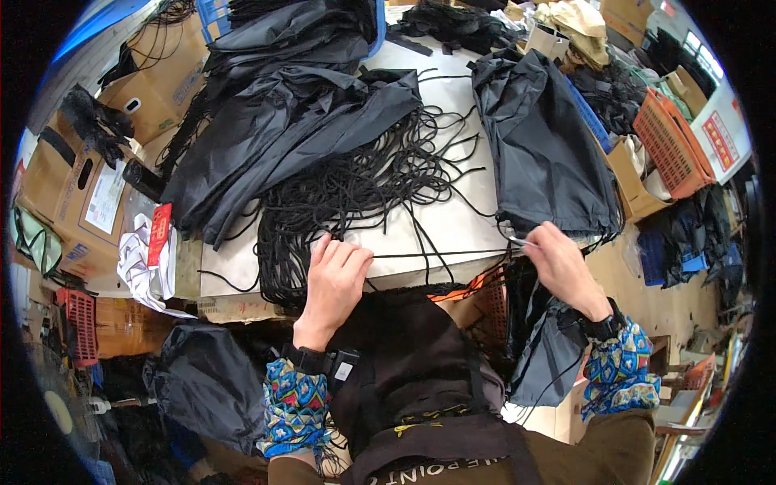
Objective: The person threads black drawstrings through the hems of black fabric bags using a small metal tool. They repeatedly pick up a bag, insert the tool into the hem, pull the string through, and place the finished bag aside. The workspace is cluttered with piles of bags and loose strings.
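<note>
My left hand [333,275] is closed in a pinch on a black cord [436,255], at the table's near edge. From there the cord runs taut to my right hand [558,263], whose fingers are pinched around a thin silvery piece [517,241] and the cord's other end. Just beyond the right hand lies a black fabric bag [541,145], its gathered lower edge close to my fingers. A heap of loose black cords [347,182] spreads beyond the left hand, partly under a pile of black fabric bags [299,121].
The pale tabletop [453,153] shows between the piles. Cardboard boxes [81,190] stand at left, with a white cloth [145,267] hanging near them. An orange basket [671,141] stands at right. Dark bags [210,380] hang or lie below the table edge.
</note>
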Motion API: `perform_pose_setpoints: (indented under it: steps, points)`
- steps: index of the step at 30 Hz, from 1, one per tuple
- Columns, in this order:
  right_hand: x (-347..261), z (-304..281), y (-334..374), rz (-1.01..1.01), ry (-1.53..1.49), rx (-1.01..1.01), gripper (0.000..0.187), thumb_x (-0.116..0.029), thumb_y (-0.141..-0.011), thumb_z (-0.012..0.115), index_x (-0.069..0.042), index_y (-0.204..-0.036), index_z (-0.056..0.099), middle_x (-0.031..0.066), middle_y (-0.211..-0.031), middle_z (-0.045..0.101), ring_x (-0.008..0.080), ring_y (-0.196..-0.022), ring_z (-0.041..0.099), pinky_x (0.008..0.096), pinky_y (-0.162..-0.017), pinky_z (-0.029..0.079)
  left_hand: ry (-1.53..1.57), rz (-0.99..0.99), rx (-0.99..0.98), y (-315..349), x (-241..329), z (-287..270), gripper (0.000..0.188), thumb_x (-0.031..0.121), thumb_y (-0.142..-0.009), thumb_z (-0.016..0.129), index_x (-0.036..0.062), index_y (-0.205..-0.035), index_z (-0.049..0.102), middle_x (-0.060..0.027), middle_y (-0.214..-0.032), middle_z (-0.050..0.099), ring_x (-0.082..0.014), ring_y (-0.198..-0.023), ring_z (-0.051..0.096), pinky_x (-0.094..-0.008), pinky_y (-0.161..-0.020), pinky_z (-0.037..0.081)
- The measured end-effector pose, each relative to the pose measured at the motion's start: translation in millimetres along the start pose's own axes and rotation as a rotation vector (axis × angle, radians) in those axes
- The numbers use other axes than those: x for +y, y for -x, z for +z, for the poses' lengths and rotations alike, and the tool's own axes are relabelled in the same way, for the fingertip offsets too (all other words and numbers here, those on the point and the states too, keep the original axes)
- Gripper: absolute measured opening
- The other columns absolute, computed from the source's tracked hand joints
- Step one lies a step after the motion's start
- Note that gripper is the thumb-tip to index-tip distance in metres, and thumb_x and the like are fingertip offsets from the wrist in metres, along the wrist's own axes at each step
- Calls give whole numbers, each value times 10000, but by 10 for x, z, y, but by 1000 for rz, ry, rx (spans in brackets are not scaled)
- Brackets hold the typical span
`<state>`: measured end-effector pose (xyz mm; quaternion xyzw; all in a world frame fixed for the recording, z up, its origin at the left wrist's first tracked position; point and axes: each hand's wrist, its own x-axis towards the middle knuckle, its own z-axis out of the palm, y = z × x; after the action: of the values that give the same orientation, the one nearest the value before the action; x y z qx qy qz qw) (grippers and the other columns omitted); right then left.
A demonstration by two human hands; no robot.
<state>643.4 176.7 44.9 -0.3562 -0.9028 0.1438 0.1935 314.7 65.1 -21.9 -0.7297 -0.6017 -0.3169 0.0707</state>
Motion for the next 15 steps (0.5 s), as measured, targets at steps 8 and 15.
perform_pose_setpoints:
  steps: [8, 15]
  points:
    - [255, -159, 328, 298, 26, 83, 177, -92, -892, 555, -24, -1055, 539, 127, -805, 577, 264, -716, 579, 354, -662, 463, 165, 225, 64, -291, 431, -230, 112, 48, -758, 621, 45, -869, 635, -60, -860, 613, -215, -797, 597, -407, -900, 442]
    - [-624, 187, -72, 149, -609, -320, 234, -135, -876, 631, -13, -1067, 571, 49, -639, 520, 70, -589, 473, 246, -539, 406, 487, 167, 33, -334, 949, 93, 230, 47, -728, 663, 38, -954, 621, -57, -802, 586, -219, -703, 596, -346, -680, 498]
